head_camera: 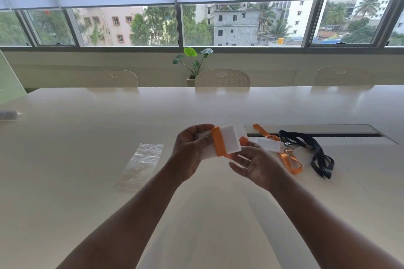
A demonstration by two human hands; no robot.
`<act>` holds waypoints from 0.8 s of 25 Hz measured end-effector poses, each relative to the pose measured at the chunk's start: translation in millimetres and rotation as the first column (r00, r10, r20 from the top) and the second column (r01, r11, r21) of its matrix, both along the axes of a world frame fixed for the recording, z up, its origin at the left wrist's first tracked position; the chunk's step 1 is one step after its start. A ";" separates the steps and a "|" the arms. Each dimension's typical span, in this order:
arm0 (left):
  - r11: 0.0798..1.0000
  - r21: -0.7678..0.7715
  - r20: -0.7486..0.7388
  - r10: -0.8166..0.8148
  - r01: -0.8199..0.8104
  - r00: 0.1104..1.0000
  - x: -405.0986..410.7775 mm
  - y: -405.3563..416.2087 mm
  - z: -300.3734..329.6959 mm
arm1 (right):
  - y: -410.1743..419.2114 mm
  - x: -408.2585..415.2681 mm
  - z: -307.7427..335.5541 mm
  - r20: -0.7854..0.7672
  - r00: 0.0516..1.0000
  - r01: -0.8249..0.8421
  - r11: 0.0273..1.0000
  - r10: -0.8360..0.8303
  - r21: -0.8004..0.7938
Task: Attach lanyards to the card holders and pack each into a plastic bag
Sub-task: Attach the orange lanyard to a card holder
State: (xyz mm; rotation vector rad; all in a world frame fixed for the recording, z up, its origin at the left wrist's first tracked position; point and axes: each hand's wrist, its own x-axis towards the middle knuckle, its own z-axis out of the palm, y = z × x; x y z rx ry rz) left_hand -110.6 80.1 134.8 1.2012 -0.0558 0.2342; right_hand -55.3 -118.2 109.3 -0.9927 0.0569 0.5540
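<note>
R hand [254, 167] palm-up, open; L hand [192, 150] grips wrapped card holder [229, 141].

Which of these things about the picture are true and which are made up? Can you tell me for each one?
1. The left hand holds a white card holder with an orange lanyard wound around it. True.
2. The plastic bag already has a card holder inside it. False: it lies flat on the table, left of the hands, and looks empty.
3. A black lanyard lies on the table to the right. True.
4. The right hand is squeezed into a tight fist. False: its fingers are spread, beside the held card holder.
5. A second card holder lies on the table by another orange lanyard. True.
</note>
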 end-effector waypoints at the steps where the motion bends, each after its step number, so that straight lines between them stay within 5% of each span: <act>1: 1.000 0.001 0.004 -0.002 0.002 1.000 -0.1 1.7 1.5 | -0.9 -0.1 -3.0 -0.006 1.000 -0.016 0.992 0.016 -0.126; 3: 1.000 0.012 0.001 -0.005 0.005 1.000 0.6 4.1 2.3 | 2.0 -2.6 -8.7 0.073 0.988 -0.087 0.885 0.134 -0.457; 5: 1.000 0.004 -0.012 -0.006 0.006 1.000 1.8 4.8 1.5 | 8.5 -6.0 -9.3 0.219 0.953 -0.031 0.789 0.208 -0.613; 11: 1.000 0.008 -0.028 -0.012 0.013 1.000 3.0 1.8 -0.3 | 16.6 -17.2 -0.4 0.422 0.849 -0.276 0.948 0.318 -0.159; 16: 0.998 -0.039 -0.070 0.040 -0.043 0.997 4.1 0.5 0.1 | 32.5 -26.8 -9.6 0.502 0.855 0.007 0.965 0.131 -0.264; 20: 0.988 0.084 -0.102 0.137 -0.129 0.985 2.3 -3.2 -2.1 | 33.2 -33.7 -11.4 0.492 0.858 0.043 0.932 0.151 -0.360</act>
